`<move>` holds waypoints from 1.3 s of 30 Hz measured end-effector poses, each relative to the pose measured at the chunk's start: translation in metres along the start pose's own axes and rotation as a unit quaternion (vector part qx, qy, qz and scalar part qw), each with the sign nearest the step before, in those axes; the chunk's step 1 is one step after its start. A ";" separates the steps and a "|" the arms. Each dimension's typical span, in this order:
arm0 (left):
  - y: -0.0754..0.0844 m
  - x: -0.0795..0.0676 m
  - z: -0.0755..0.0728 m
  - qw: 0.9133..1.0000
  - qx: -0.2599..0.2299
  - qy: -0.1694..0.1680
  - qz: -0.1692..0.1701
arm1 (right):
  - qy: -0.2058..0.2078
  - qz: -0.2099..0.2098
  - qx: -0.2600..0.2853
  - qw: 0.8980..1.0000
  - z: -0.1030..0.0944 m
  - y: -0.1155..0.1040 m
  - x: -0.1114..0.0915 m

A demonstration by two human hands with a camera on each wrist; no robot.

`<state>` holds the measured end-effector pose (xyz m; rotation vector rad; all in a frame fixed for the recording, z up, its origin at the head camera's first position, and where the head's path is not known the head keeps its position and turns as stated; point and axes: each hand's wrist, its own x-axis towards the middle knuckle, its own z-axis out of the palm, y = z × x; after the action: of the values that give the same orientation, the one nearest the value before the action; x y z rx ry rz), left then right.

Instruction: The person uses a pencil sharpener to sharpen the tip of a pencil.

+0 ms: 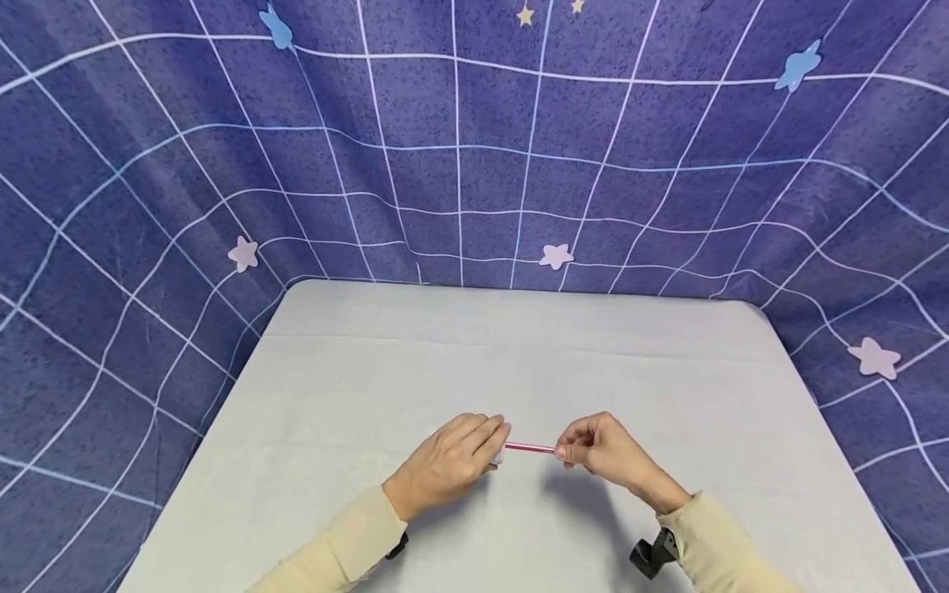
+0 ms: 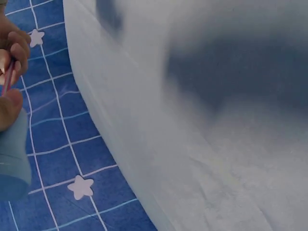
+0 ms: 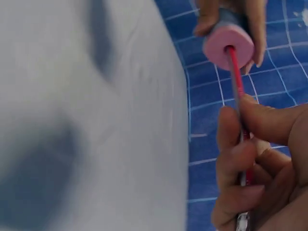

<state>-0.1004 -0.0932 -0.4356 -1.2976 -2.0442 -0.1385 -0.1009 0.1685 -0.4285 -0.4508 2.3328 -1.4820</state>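
My left hand (image 1: pixel 454 453) grips a blue cylindrical pencil sharpener (image 2: pixel 13 159), which is mostly hidden under the fingers in the head view. Its pink round end (image 3: pixel 216 47) faces my right hand, and a hole shows in the middle. A slim red-pink pencil (image 1: pixel 530 447) has one tip in that hole. My right hand (image 1: pixel 604 449) pinches the pencil between thumb and fingers, with the clear-looking rear end (image 3: pixel 243 221) running back along the curled fingers. Both hands are raised over the table, their shadows falling below.
The table (image 1: pixel 356 379) has a pale cloth cover. A blue-purple curtain (image 1: pixel 489 181) with grid lines and stars surrounds its back and sides. A black device (image 1: pixel 654 553) is worn at the right wrist, by the beige sleeve.
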 end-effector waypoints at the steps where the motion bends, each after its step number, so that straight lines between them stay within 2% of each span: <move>1: -0.001 0.001 -0.002 1.000 -0.006 -0.017 -0.009 | 0.014 -0.018 -0.026 0.999 0.001 0.000 0.001; 3: -0.005 0.004 -0.005 0.998 -0.021 -0.054 -0.033 | 0.055 -0.071 -0.087 0.992 0.003 0.001 0.003; 4: -0.008 0.005 -0.007 0.996 -0.031 -0.071 -0.050 | 0.080 -0.106 -0.122 0.984 0.004 0.002 0.003; 6: -0.014 0.009 -0.011 0.988 -0.066 -0.103 -0.090 | 0.134 -0.183 -0.189 0.955 0.006 0.004 0.004; 8: -0.020 0.012 -0.014 0.975 -0.117 -0.130 -0.135 | 0.185 -0.266 -0.252 0.912 0.007 0.006 0.005; 10: -0.025 0.016 -0.017 0.955 -0.175 -0.159 -0.180 | 0.230 -0.342 -0.310 0.857 0.008 0.008 0.007; 13: -0.032 0.021 -0.023 0.912 -0.262 -0.211 -0.236 | 0.279 -0.422 -0.371 0.779 0.009 0.010 0.010; 15: -0.035 0.023 -0.026 0.877 -0.316 -0.244 -0.266 | 0.303 -0.461 -0.400 0.732 0.009 0.010 0.011; 17: -0.038 0.025 -0.030 0.850 -0.355 -0.264 -0.285 | 0.327 -0.492 -0.420 0.689 0.009 0.009 0.013; 18: -0.040 0.025 -0.031 0.839 -0.371 -0.271 -0.293 | 0.339 -0.505 -0.428 0.669 0.009 0.008 0.014; 20: -0.042 0.026 -0.034 0.828 -0.383 -0.281 -0.299 | 0.355 -0.524 -0.437 0.639 0.009 0.007 0.015; 21: -0.042 0.027 -0.035 0.826 -0.386 -0.284 -0.296 | 0.359 -0.532 -0.437 0.631 0.008 0.006 0.016; 22: -0.042 0.027 -0.035 0.828 -0.386 -0.284 -0.290 | 0.359 -0.538 -0.434 0.627 0.007 0.006 0.016; 23: -0.042 0.028 -0.036 0.831 -0.384 -0.282 -0.285 | 0.356 -0.543 -0.429 0.629 0.006 0.005 0.016; 24: -0.042 0.029 -0.036 0.836 -0.381 -0.278 -0.280 | 0.349 -0.545 -0.421 0.635 0.005 0.005 0.016; 25: -0.041 0.029 -0.036 0.843 -0.374 -0.270 -0.276 | 0.339 -0.544 -0.413 0.647 0.005 0.004 0.016; 26: -0.040 0.030 -0.035 0.853 -0.363 -0.260 -0.270 | 0.329 -0.539 -0.401 0.664 0.004 0.003 0.015; 28: -0.036 0.030 -0.033 0.877 -0.335 -0.236 -0.250 | 0.308 -0.511 -0.362 0.716 0.004 0.002 0.012; 30: -0.032 0.029 -0.031 0.904 -0.294 -0.216 -0.223 | 0.283 -0.470 -0.313 0.775 0.005 0.001 0.008; 32: -0.026 0.027 -0.028 0.929 -0.249 -0.199 -0.187 | 0.259 -0.411 -0.262 0.834 0.006 0.000 0.003; 34: -0.020 0.024 -0.025 0.948 -0.211 -0.182 -0.153 | 0.224 -0.343 -0.216 0.886 0.006 -0.002 -0.002; 37: -0.013 0.017 -0.020 0.970 -0.155 -0.148 -0.113 | 0.144 -0.227 -0.149 0.951 0.003 -0.005 -0.005; 38: -0.010 0.015 -0.019 0.976 -0.135 -0.136 -0.101 | 0.108 -0.190 -0.114 0.969 0.001 -0.006 -0.005; 39: -0.008 0.013 -0.018 0.982 -0.116 -0.124 -0.088 | 0.072 -0.155 -0.079 0.982 -0.001 -0.006 -0.005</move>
<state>-0.1013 -0.0950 -0.4120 -1.3236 -2.4156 -0.3175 -0.0966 0.1688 -0.4219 -0.8046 2.5992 -1.5108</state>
